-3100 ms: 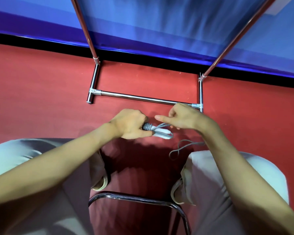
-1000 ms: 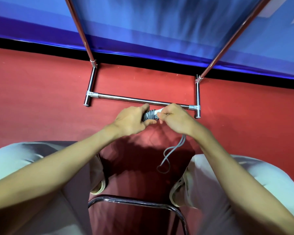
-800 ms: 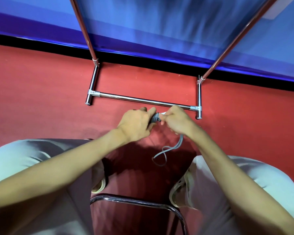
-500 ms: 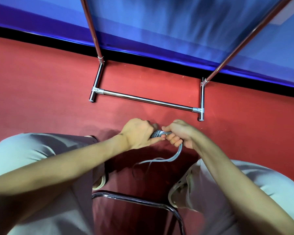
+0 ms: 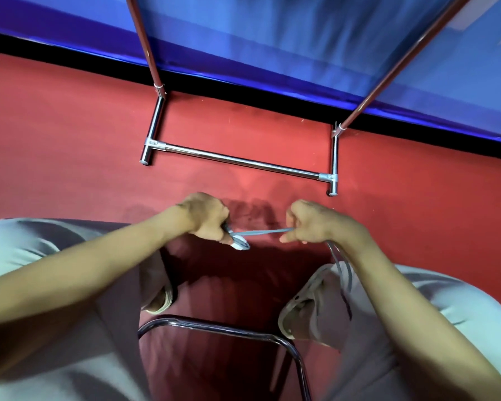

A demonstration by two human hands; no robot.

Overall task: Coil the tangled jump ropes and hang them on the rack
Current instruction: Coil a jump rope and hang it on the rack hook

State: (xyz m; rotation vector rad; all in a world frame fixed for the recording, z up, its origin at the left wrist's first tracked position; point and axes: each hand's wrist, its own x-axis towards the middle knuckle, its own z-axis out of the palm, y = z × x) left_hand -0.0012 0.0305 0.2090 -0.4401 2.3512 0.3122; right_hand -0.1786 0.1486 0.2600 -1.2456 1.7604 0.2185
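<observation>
The rack stands on the red floor ahead. My hands have drawn apart: my left hand grips the wound jump rope, my right hand pulls its tail tight, likely cinching the coil.
</observation>
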